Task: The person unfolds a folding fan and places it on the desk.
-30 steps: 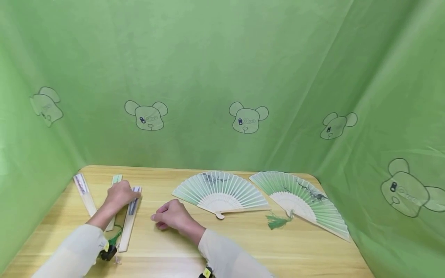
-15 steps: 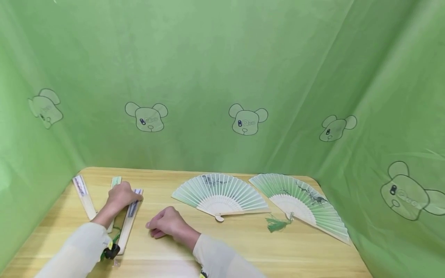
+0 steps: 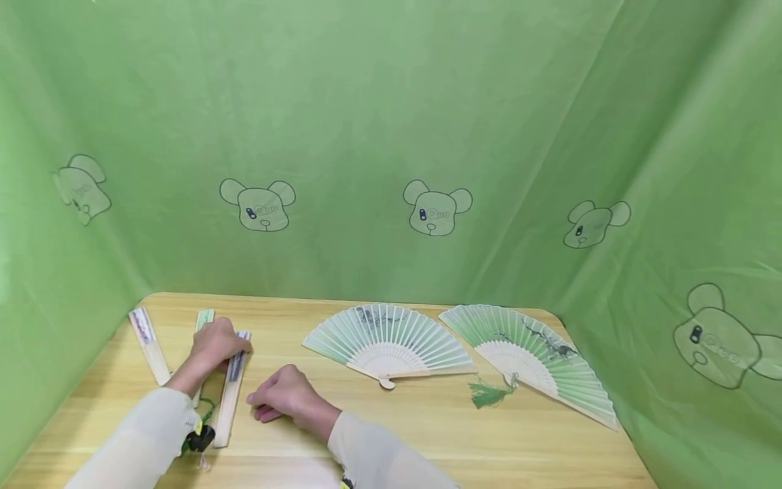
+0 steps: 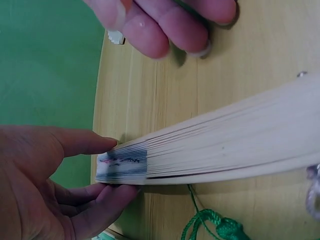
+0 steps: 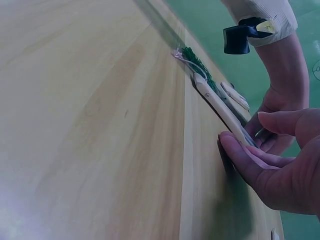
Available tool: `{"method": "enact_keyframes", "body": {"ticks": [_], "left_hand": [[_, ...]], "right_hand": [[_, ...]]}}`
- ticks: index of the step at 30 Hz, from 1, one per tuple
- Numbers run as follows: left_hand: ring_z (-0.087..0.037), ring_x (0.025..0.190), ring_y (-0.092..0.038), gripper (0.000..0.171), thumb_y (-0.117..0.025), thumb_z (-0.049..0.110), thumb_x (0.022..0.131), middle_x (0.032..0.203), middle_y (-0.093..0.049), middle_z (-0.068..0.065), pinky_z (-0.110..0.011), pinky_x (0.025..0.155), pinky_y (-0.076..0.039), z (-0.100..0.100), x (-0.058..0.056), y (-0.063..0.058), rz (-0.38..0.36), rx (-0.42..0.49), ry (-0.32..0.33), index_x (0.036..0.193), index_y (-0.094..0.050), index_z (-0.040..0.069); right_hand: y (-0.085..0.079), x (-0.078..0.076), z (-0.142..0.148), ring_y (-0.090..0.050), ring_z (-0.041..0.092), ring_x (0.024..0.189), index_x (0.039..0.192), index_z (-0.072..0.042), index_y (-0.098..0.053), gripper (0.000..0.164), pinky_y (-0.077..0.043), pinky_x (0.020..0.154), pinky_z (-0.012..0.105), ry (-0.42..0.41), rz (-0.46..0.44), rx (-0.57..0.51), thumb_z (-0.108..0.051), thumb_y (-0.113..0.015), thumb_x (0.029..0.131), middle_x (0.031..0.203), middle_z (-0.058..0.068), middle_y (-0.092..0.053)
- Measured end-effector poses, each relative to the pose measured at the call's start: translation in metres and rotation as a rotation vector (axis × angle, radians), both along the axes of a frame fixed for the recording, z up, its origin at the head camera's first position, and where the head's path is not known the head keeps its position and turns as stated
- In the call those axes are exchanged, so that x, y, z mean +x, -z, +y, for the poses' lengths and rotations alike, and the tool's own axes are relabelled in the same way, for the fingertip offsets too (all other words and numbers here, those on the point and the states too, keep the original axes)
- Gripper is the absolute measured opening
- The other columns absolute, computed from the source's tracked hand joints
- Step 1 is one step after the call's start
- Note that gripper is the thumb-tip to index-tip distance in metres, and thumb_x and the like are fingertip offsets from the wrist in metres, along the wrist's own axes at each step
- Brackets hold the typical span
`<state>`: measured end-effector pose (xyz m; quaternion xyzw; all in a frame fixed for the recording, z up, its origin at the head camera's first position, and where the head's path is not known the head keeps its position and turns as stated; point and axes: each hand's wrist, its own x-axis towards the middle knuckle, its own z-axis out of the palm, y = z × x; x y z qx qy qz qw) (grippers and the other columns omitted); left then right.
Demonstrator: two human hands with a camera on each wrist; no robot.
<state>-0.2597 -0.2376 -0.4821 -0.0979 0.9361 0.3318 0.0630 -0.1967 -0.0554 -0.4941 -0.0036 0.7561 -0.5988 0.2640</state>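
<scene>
A folded fan [image 3: 229, 407] with a dark printed end lies on the left part of the table. My left hand [image 3: 215, 343] pinches that end between thumb and fingers; in the left wrist view the fan's closed ribs [image 4: 225, 140] run away from the fingertips. To the right, apart from the fan, my right hand [image 3: 290, 394] hovers low over the table, its fingers loosely bent around nothing. Beyond my left hand lies another folded fan [image 3: 206, 316], partly hidden by the hand and wrist. A third folded fan [image 3: 149, 346] slants at the far left.
Two spread green fans, one at the centre [image 3: 385, 339] and one at the right [image 3: 537, 353], lie towards the back. A green tassel [image 3: 489, 392] hangs off the right one. Another green tassel [image 4: 232, 227] lies beside the pinched fan. Green cloth [image 3: 366, 122] walls the wooden table [image 3: 489, 455].
My right hand has drifted left, closer to the pinched fan. That fan's near end has shifted slightly right, while my left hand keeps its hold.
</scene>
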Motion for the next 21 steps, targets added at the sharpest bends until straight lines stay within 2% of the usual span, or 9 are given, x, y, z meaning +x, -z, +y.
{"method": "enact_keyframes", "body": {"ticks": [8,13,21], "left_hand": [[-0.017,0.048,-0.062,0.036,-0.081,0.015,0.077,0.058,-0.053,-0.001,-0.031,0.047,-0.065,0.002,0.001,0.000,-0.016,0.085,-0.023,0.064,-0.048,0.011],[-0.018,0.050,-0.063,0.031,-0.078,0.015,0.079,0.061,-0.058,-0.004,-0.032,0.048,-0.066,0.003,0.002,0.001,-0.035,0.134,-0.031,0.067,-0.051,0.009],[-0.016,0.047,-0.062,0.026,-0.079,0.015,0.079,0.058,-0.061,-0.005,-0.032,0.048,-0.065,0.002,0.001,0.001,-0.052,0.157,-0.051,0.069,-0.058,0.004]], "right_hand": [[0.001,0.000,-0.007,-0.075,0.025,0.063,0.076,-0.002,-0.074,0.011,-0.071,0.062,0.034,-0.007,-0.015,0.006,0.000,-0.082,0.084,0.072,0.019,-0.076],[0.002,0.001,-0.009,-0.077,0.029,0.066,0.077,0.000,-0.076,0.009,-0.071,0.064,0.036,-0.014,-0.023,0.005,0.000,-0.081,0.085,0.073,0.020,-0.076],[0.003,-0.001,-0.011,-0.079,0.035,0.073,0.084,0.005,-0.076,0.005,-0.071,0.065,0.036,0.013,-0.040,-0.027,0.006,-0.075,0.088,0.075,0.020,-0.076]]}}
